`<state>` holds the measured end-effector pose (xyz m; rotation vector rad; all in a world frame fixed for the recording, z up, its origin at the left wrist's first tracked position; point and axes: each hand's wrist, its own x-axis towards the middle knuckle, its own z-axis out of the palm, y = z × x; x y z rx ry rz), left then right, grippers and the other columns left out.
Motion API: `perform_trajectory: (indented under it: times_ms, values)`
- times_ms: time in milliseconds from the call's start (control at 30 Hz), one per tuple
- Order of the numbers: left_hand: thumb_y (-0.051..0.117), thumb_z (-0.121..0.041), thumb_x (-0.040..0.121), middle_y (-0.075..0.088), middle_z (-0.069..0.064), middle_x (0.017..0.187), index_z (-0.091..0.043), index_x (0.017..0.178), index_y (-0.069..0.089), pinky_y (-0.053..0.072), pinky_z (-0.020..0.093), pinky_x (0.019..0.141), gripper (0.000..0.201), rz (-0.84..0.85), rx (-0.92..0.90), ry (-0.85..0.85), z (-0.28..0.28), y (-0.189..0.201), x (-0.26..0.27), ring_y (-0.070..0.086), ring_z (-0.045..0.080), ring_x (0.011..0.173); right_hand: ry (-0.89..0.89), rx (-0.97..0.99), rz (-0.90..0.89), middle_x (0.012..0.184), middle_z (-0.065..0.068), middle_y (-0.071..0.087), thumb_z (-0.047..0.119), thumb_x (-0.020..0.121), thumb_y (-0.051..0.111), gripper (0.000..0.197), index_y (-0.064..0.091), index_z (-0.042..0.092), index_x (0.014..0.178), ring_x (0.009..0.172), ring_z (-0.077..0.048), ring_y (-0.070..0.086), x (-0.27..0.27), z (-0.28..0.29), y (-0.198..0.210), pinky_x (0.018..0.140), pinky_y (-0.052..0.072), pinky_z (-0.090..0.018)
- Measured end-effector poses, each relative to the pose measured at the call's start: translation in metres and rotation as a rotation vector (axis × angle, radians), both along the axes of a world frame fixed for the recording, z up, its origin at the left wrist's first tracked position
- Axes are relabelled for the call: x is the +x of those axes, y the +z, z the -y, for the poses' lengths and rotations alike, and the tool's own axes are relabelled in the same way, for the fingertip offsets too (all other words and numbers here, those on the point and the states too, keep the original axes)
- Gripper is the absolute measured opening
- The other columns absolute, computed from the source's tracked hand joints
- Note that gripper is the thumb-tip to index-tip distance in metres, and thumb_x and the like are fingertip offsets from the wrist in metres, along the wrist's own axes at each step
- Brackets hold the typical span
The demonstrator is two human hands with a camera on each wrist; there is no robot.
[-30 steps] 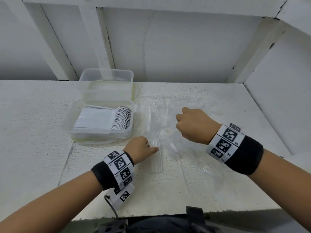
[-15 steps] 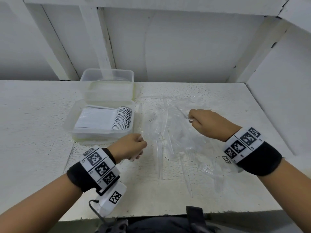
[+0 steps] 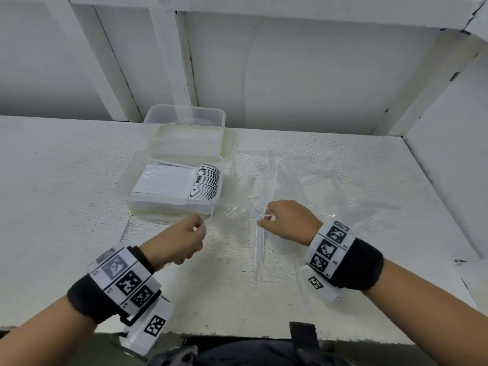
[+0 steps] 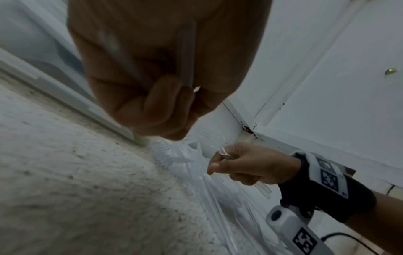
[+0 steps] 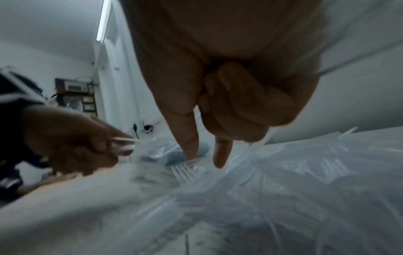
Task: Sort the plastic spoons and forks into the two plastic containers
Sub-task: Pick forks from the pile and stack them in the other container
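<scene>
Beside the near container [image 3: 171,186], already stacked with spoons, the left hand [image 3: 179,240] has drawn back, fingers curled round clear cutlery. Rightwards, the right hand [image 3: 287,220] has returned to the loose pile [image 3: 303,180] on the counter [image 3: 66,194], pinching another piece; more sorting remains.

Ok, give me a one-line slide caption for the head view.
Both hands, left hand and right hand, grip clear plastic cutlery beside the clear plastic container of stacked white spoons.
</scene>
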<state>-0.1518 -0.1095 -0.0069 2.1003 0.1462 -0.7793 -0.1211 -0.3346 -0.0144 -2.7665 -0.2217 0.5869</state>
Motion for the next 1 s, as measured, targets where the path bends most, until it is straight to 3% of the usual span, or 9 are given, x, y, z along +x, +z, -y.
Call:
perform_trajectory:
  times_ms: [100, 167, 233, 300, 533, 633, 733, 867, 1000]
  values:
    - [0.044, -0.025, 0.095, 0.042, -0.001, 0.065, -0.015, 0.086, 0.043, 0.024, 0.018, 0.040, 0.014, 0.041, 0.021, -0.022, 0.003, -0.008, -0.004, 0.031, 0.012, 0.050, -0.002, -0.064, -0.025, 0.100, 0.000, 0.065, 0.043, 0.089, 0.056, 0.033, 0.058, 0.010, 0.091, 0.085, -0.017, 0.061, 0.004, -0.008, -0.009, 0.066, 0.045, -0.027]
    - [0.050, -0.027, 0.093, 0.042, 0.000, 0.063, -0.015, 0.082, 0.046, 0.026, 0.018, 0.039, 0.017, 0.062, 0.017, -0.028, 0.005, -0.012, -0.005, 0.034, 0.013, 0.049, -0.015, -0.073, -0.058, 0.082, 0.000, 0.062, 0.039, 0.088, 0.058, 0.030, 0.051, 0.012, 0.076, 0.076, -0.018, 0.061, 0.006, -0.011, -0.011, 0.061, 0.043, -0.026]
    - [0.052, -0.027, 0.093, 0.044, 0.002, 0.062, -0.014, 0.078, 0.047, 0.031, 0.020, 0.039, 0.021, 0.090, -0.014, -0.015, 0.007, -0.015, -0.005, 0.038, 0.013, 0.045, -0.062, -0.026, -0.098, 0.063, 0.002, 0.047, 0.029, 0.087, 0.059, 0.036, 0.039, 0.015, 0.061, 0.057, -0.013, 0.048, 0.007, -0.011, -0.012, 0.049, 0.034, -0.022]
    - [0.051, -0.027, 0.094, 0.046, 0.002, 0.061, -0.013, 0.075, 0.045, 0.034, 0.021, 0.040, 0.024, 0.125, -0.038, 0.003, 0.011, -0.018, -0.005, 0.041, 0.012, 0.043, -0.129, 0.060, -0.134, 0.056, 0.002, 0.038, 0.021, 0.085, 0.060, 0.041, 0.032, 0.015, 0.056, 0.049, -0.011, 0.037, 0.008, -0.008, -0.009, 0.046, 0.027, -0.021]
    - [0.058, -0.031, 0.090, 0.030, -0.003, 0.058, -0.018, 0.065, 0.027, 0.023, 0.018, 0.038, 0.042, 0.143, -0.115, 0.066, 0.042, -0.024, -0.002, 0.025, 0.008, 0.042, -0.412, 0.401, -0.094, 0.057, 0.001, 0.031, 0.013, 0.085, 0.058, 0.034, 0.034, 0.015, 0.062, 0.046, -0.010, 0.027, 0.002, 0.016, 0.012, 0.040, 0.023, -0.018]
    - [0.059, -0.034, 0.089, 0.044, -0.004, 0.064, -0.013, 0.069, 0.044, 0.029, 0.021, 0.045, 0.032, 0.241, 0.032, -0.039, 0.062, -0.028, 0.004, 0.039, 0.008, 0.053, -0.594, 0.597, -0.044, 0.064, -0.001, 0.032, 0.013, 0.087, 0.052, 0.013, 0.044, 0.011, 0.077, 0.052, -0.013, 0.026, -0.003, 0.030, 0.023, 0.043, 0.020, -0.021]
    - [0.057, -0.040, 0.088, 0.055, -0.001, 0.079, -0.010, 0.080, 0.054, 0.036, 0.025, 0.058, 0.031, 0.263, 0.173, -0.160, 0.077, -0.034, 0.010, 0.051, 0.013, 0.072, -0.694, 0.714, -0.025, 0.064, -0.002, 0.040, 0.012, 0.088, 0.047, 0.014, 0.046, 0.010, 0.074, 0.054, -0.013, 0.029, -0.011, 0.040, 0.030, 0.047, 0.020, -0.023]
    - [0.056, -0.035, 0.089, 0.038, -0.004, 0.056, -0.017, 0.055, 0.032, 0.026, 0.022, 0.048, 0.045, 0.270, 0.309, -0.300, 0.087, -0.042, 0.016, 0.037, 0.008, 0.052, -0.738, 0.754, -0.047, 0.064, -0.003, 0.057, 0.008, 0.087, 0.045, 0.016, 0.047, 0.011, 0.071, 0.051, -0.012, 0.034, -0.023, 0.044, 0.028, 0.044, 0.021, -0.021]
    - [0.057, -0.024, 0.088, 0.031, -0.004, 0.050, -0.016, 0.050, 0.028, 0.023, 0.021, 0.046, 0.049, 0.234, 0.296, -0.353, 0.087, -0.039, 0.019, 0.030, 0.009, 0.045, -0.742, 0.787, -0.064, 0.062, -0.002, 0.062, 0.010, 0.090, 0.048, 0.016, 0.047, 0.011, 0.074, 0.050, -0.012, 0.035, -0.032, 0.043, 0.022, 0.041, 0.024, -0.020]
